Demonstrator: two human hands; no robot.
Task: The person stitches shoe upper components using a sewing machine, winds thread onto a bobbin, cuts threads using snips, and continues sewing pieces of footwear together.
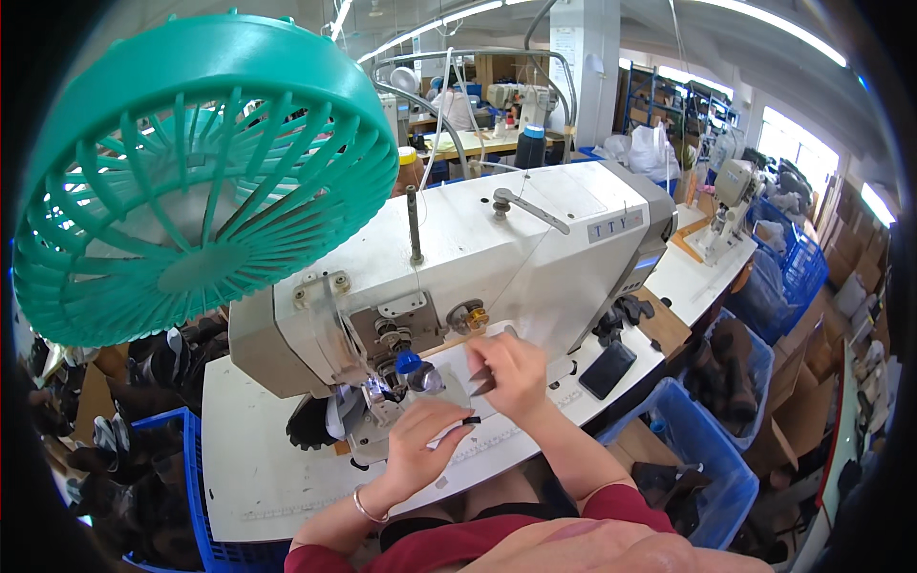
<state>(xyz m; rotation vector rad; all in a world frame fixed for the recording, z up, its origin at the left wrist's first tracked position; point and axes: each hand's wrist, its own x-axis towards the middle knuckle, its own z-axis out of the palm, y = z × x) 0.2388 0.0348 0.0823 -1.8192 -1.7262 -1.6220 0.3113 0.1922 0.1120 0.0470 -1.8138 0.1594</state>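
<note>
My left hand (416,437), with a bangle at its wrist, is closed in front of the sewing machine's needle area. A small black strip (471,420) sticks out from its fingertips, and a bit of white shows below them. My right hand (514,374) is raised to the right of it, fingers bent round a small dark pointed piece (482,381) whose kind I cannot make out. The white sewing machine (544,253) stands just beyond both hands. Left of its needle, a shoe with a black lugged sole (310,423) lies partly hidden under the machine head.
A big green fan (205,191) looms at upper left. On the white table (258,468) lie a phone (607,371) and dark scraps (626,313). Blue bins stand at both sides, the right one (688,454) lined with plastic. Another sewing machine (731,196) stands farther right.
</note>
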